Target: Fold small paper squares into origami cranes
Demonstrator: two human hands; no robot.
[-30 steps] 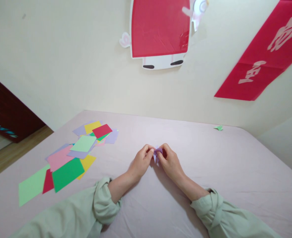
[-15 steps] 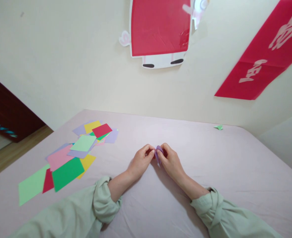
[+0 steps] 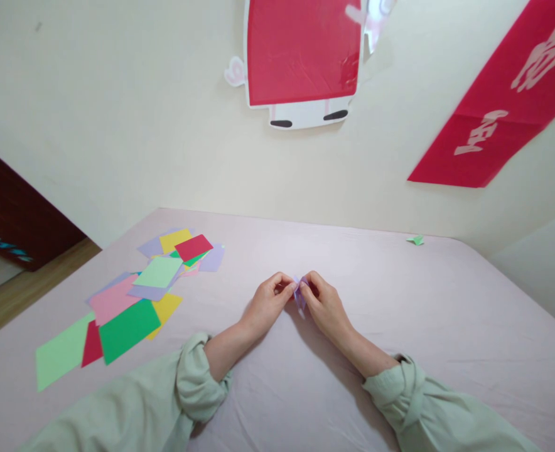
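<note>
A small folded piece of purple paper is pinched between both my hands, just above the pale pink table. My left hand grips its left side with thumb and fingertips closed. My right hand grips its right side the same way. Most of the paper is hidden by my fingers; a narrow point hangs down between them. Both forearms lie on the table in pale green rolled sleeves.
Several loose coloured paper squares lie scattered on the table's left part. A small green folded paper sits at the far right edge by the wall. Red posters hang on the wall behind.
The purple paper has been turned and pressed narrower between my fingertips. Both hands stay in the same place on the table.
</note>
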